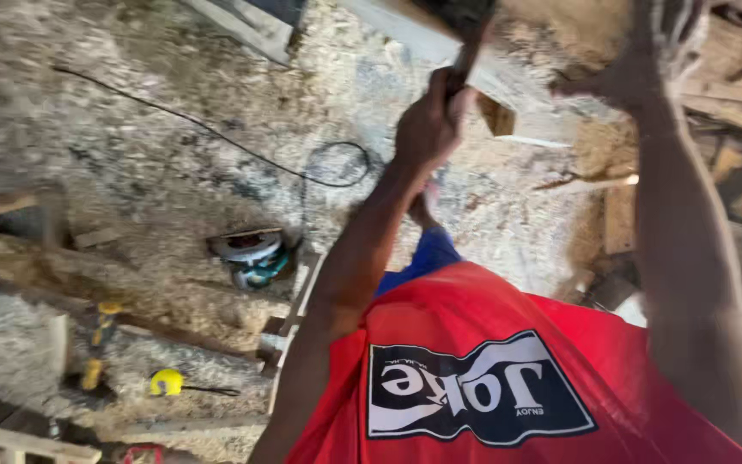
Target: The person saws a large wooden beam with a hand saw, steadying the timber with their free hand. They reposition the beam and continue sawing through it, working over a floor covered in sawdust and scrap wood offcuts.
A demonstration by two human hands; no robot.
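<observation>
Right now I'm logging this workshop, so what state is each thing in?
left hand: raised, closed on a dark tool handle
right hand: raised, blurred, grip unclear
circular saw: lying on sawdust floor, unheld
black cable: looped loose on floor
yellow tape measure: on floor, blade out

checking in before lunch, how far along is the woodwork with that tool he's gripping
Done: plenty of cutting, judging by the sawdust around the circular saw. In hand: the left hand grips a dark tool handle; the right hand presses on blurred wood. Left: cannot tell; loose boards lie at the right.
</observation>
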